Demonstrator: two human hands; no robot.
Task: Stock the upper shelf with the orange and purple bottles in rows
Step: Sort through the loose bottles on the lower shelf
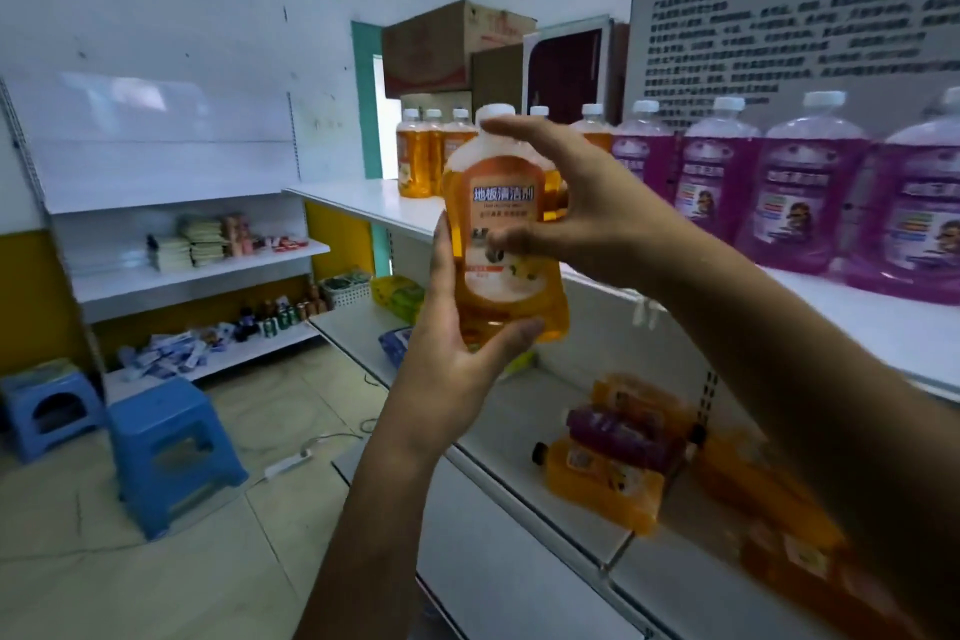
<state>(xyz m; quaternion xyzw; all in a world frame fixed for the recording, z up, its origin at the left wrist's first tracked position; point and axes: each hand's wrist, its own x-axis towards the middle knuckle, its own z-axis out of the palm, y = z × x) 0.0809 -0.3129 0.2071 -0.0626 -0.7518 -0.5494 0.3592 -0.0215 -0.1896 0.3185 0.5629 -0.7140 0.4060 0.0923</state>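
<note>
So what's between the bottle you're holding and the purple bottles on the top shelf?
In the head view, the right hand lies between the held orange bottle and the purple bottles. Behind it stand more orange bottles on the upper shelf.

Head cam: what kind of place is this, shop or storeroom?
Most likely a small shop being stocked. White retail shelving carries rows of orange bottles and purple bottles, another shelf unit on the left wall holds small packaged goods, and cardboard boxes are stacked behind.
</note>
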